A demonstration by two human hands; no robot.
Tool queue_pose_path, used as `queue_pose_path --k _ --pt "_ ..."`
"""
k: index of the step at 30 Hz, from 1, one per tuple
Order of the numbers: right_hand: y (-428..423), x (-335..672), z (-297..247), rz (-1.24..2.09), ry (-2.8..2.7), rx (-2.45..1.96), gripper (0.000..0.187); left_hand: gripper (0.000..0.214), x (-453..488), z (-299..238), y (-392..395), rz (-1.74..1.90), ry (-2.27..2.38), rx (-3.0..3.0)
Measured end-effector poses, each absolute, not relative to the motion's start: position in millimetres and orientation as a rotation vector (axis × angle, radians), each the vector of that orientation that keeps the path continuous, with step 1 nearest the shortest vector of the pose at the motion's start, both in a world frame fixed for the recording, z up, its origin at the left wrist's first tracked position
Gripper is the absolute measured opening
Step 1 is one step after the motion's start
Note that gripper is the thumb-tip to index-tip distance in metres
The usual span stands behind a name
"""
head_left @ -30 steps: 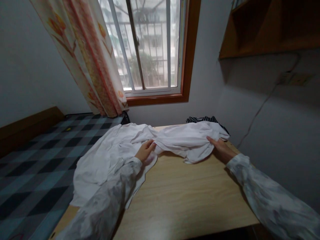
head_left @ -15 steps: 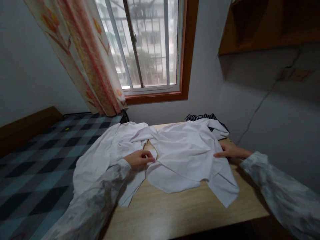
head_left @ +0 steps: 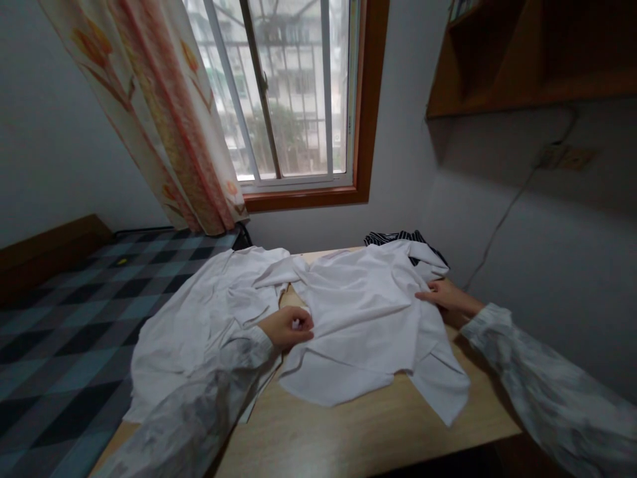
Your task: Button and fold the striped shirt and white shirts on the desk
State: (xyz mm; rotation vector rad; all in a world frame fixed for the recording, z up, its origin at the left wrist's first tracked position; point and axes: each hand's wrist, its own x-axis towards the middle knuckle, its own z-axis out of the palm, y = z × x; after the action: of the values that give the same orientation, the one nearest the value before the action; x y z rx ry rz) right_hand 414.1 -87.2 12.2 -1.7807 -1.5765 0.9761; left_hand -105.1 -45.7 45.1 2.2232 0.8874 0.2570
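Observation:
A white shirt (head_left: 363, 318) lies spread over the far half of a light wooden table (head_left: 358, 431). My left hand (head_left: 287, 327) is closed in a pinch on the shirt's left edge, with white cloth between the fingers. My right hand (head_left: 448, 296) rests on the shirt's right side near its upper corner, fingers bent and gripping the cloth. A second white garment (head_left: 199, 325) lies in a loose heap to the left, hanging over the table's left edge. Both of my arms wear pale patterned sleeves.
A dark striped garment (head_left: 398, 237) sits at the table's back edge under the window (head_left: 293, 99). A checked bed (head_left: 64, 318) is at the left, a flowered curtain (head_left: 149, 113) above it. A wooden shelf (head_left: 522, 60) and a wall cable (head_left: 502, 219) are at the right.
The bunched white shirt was pulled toward me and spread flat on the table. My left hand came back with its edge; my right hand moved right, then slightly back onto the cloth.

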Motion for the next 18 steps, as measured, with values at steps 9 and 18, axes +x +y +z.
queue_pose_path --k 9,18 --pt "-41 439 40 0.265 -1.562 -1.996 0.046 0.043 -134 99 4 0.428 1.148 2.205" --pt "5 471 24 0.086 -1.564 -2.252 0.039 0.061 -151 87 93 0.306 2.098 2.188"
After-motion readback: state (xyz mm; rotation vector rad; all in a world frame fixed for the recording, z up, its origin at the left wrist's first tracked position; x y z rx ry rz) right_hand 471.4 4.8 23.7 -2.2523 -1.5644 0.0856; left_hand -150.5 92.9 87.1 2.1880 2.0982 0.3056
